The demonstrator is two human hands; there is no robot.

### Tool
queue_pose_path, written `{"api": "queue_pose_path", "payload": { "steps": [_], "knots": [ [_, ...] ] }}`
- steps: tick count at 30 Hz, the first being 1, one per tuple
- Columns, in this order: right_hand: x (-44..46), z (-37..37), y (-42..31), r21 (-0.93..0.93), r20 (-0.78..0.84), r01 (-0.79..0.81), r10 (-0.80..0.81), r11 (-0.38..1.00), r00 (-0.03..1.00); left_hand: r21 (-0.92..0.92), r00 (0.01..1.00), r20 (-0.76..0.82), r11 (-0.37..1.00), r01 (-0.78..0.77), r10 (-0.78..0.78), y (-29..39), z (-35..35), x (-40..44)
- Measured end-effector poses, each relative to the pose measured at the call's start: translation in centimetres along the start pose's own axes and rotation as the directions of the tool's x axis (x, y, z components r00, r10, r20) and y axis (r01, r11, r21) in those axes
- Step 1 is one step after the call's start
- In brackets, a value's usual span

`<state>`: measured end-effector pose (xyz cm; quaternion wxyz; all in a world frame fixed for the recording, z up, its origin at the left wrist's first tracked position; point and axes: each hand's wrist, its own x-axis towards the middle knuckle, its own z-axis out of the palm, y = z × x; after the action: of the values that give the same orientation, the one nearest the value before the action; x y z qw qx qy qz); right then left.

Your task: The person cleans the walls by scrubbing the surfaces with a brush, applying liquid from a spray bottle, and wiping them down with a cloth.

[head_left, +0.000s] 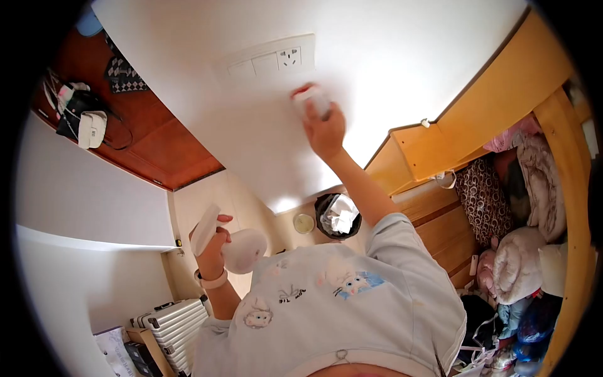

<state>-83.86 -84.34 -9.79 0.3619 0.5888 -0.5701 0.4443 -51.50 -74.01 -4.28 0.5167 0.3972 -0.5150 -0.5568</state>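
Observation:
My right hand (pixel 325 133) is raised against the white wall, below the switch and socket panel (pixel 272 58). Its fingers are closed on a small white object with a red edge (pixel 311 97), blurred by motion; I cannot tell its exact kind. Lower on the left, my left hand (pixel 213 248) wears a light band at the wrist. Its fingers curl around a pale, flat white piece (pixel 205 230). A rounded whitish object, like a soft roll (pixel 245 251), sits against the same hand on its right; whether the two are joined is unclear.
A black-lined bin (pixel 322 221) with white paper stands on the floor beside a small round container (pixel 304 223). Wooden bed framing (pixel 440 147) with bedding (pixel 521 264) is at right. Bags (pixel 93 129) hang on the reddish door (pixel 169 141); a silver suitcase (pixel 173 330) stands lower left.

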Motion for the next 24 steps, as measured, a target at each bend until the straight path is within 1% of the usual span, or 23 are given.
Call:
{"api": "queue_pose_path", "payload": {
  "steps": [1,2,3,5,6,7,8,10,11,13,14,15,16,17,19,20,21,23,24],
  "knots": [
    [0.7,-0.5,0.6,-0.041,0.014,-0.106,0.107,0.993,0.994,-0.004,1.000,-0.005,1.000,-0.004,0.004,0.0,0.0,0.2],
    [1.4,-0.9,1.1,-0.018,-0.008,-0.236,0.236,0.972,0.972,0.001,1.000,-0.024,1.000,0.009,-0.009,0.0,-0.4,0.0],
    [1.1,-0.7,0.8,-0.015,0.003,-0.235,0.235,0.972,0.972,0.006,0.999,-0.042,1.000,0.024,-0.023,-0.1,-0.6,-0.2],
    [0.3,-0.3,-0.5,0.003,0.018,-0.110,0.110,0.994,0.994,0.017,0.998,-0.050,0.999,0.035,-0.034,-0.3,-0.9,-0.3],
    [-0.4,-0.3,-1.4,0.063,0.050,-0.015,0.012,0.998,0.999,0.065,1.000,-0.019,0.998,0.016,-0.015,-0.5,-1.0,-0.1],
    [-0.2,-0.2,-1.0,0.061,0.043,-0.016,0.014,0.998,0.999,0.115,1.000,0.014,0.993,-0.007,0.006,-0.5,-1.1,0.0],
    [0.0,-0.4,-0.3,0.086,0.107,-0.105,0.095,0.991,0.990,0.119,1.000,0.017,0.993,-0.012,0.010,-0.3,-1.1,0.0],
    [1.8,-1.3,2.1,-0.074,-0.054,0.011,-0.015,0.997,0.998,0.035,0.999,-0.017,0.999,0.028,-0.028,0.3,-0.9,-0.2],
    [3.2,-2.7,2.4,-0.059,-0.044,-0.071,0.068,0.996,0.997,0.047,0.999,-0.024,0.998,0.028,-0.026,0.4,-1.2,-0.5],
    [1.9,-1.6,1.7,0.044,-0.099,-0.180,0.184,0.983,0.978,-0.038,0.998,-0.056,0.999,0.025,-0.027,0.1,-1.4,-0.4],
    [0.9,-1.4,1.0,0.056,-0.010,-0.067,0.067,0.996,0.998,-0.036,0.998,-0.055,0.999,0.024,-0.026,0.2,-1.3,-0.3],
    [0.1,-1.3,0.3,0.076,0.076,0.047,-0.053,0.996,0.996,-0.003,1.000,-0.019,1.000,0.023,-0.023,0.3,-1.1,-0.1],
    [-0.4,-1.0,-0.4,0.058,0.044,0.084,-0.086,0.995,0.995,0.031,1.000,0.020,0.999,0.020,-0.021,0.2,-0.9,0.1],
    [-0.8,-1.3,0.0,0.055,0.040,0.076,-0.078,0.996,0.996,0.037,0.999,0.026,0.999,0.019,-0.020,0.3,-1.1,-0.1],
    [1.7,-2.8,0.8,0.052,0.133,-0.079,0.072,0.995,0.989,0.049,0.999,0.043,0.998,0.026,-0.028,0.1,-1.1,0.0],
    [2.3,-2.5,1.3,-0.031,0.005,-0.103,0.103,0.994,0.995,0.050,0.999,0.045,0.998,0.023,-0.025,0.2,-1.1,0.0],
    [1.9,-2.3,1.3,-0.034,0.007,-0.104,0.104,0.994,0.995,0.046,0.999,0.022,0.998,0.039,-0.040,0.3,-1.2,-0.1],
    [0.6,-1.5,0.2,0.063,0.158,-0.184,0.172,0.981,0.972,0.041,0.998,0.008,0.997,0.061,-0.062,0.4,-1.0,-0.1],
    [0.3,-1.2,-0.8,0.074,0.113,-0.037,0.028,0.997,0.993,0.030,0.999,0.003,0.999,0.044,-0.044,0.3,-0.7,0.0]
  ]
}}
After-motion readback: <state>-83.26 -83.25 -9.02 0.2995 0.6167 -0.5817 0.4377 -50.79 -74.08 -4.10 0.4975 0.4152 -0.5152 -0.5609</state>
